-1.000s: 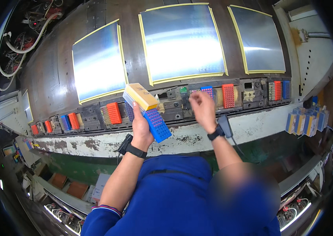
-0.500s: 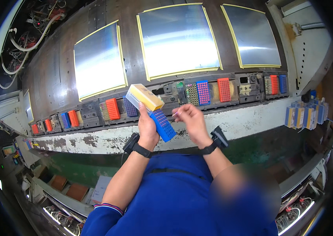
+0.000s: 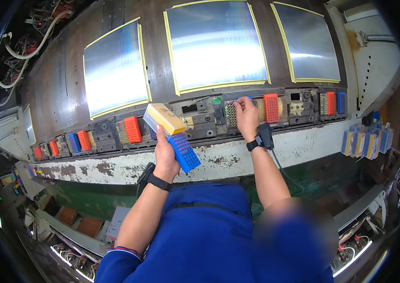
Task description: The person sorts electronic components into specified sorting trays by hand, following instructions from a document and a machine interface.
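Observation:
My left hand (image 3: 166,159) is closed round a blue plastic box (image 3: 185,158) with rows of holes, several filled with small pink-topped pieces. A clear cover with a yellow label (image 3: 168,119) sits at the upper end of that box, tilted. Up at the machine's rack strip, my right hand (image 3: 248,120) pinches thumb and fingers together. Its fingertips are over a blue rack, mostly hidden by the hand, right beside a pale rack (image 3: 230,114) of small round-topped pieces. Anything between those fingertips is too small to make out. A red rack (image 3: 271,108) stands just right of the hand.
Along the strip are more racks: a red one (image 3: 132,129) at left, a blue one (image 3: 341,103) at far right. Behind lie shiny metal plates (image 3: 216,45) edged with yellow tape. Several yellow-labelled boxes (image 3: 372,144) hang at right. A worn white ledge (image 3: 299,138) runs in front.
My right hand has moved from beside the blue box, where it pinched a small pinkish piece, up and right to the racks. My left hand and its box shifted slightly left.

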`<act>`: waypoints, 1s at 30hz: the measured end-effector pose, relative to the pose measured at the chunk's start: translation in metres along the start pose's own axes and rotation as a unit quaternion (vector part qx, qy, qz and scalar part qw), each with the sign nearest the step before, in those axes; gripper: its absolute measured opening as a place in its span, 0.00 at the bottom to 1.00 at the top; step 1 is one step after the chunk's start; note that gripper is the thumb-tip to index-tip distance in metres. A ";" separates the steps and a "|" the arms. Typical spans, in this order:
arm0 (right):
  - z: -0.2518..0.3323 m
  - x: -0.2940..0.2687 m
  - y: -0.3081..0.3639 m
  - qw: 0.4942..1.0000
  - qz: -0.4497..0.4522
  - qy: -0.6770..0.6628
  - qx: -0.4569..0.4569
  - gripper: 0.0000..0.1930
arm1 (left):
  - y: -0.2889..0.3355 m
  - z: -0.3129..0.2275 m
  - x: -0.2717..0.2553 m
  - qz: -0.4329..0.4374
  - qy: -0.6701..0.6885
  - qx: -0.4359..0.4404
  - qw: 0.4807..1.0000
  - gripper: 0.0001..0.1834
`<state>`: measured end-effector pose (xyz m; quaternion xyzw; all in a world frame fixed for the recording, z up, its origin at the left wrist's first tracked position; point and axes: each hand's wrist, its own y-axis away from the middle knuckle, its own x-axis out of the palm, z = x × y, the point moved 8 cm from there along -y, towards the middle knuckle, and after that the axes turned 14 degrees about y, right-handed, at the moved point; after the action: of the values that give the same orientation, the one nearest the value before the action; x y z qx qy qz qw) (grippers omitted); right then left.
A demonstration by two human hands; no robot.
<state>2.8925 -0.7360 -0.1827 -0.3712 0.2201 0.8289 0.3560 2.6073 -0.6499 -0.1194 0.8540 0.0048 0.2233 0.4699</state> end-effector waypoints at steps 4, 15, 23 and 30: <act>0.017 0.002 0.003 0.988 -0.020 0.112 -0.104 0.04 | -0.013 -0.006 0.002 -0.009 -0.013 -0.015 1.000 0.39; 0.032 -0.010 0.002 0.996 0.031 0.049 -0.067 0.05 | -0.018 -0.015 0.020 -0.007 0.003 -0.002 1.000 0.37; 0.114 -0.009 0.106 0.893 0.320 -0.308 0.066 0.06 | -0.001 0.002 0.032 -0.004 0.004 0.068 0.998 0.37; 0.095 -0.017 0.116 0.878 0.309 -0.357 0.081 0.04 | 0.011 0.021 0.038 0.014 -0.014 0.085 0.996 0.38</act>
<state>2.7695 -0.7583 -0.0986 0.0664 0.2478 0.9524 0.1648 2.6472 -0.6645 -0.1058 0.8938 0.0051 0.2166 0.3927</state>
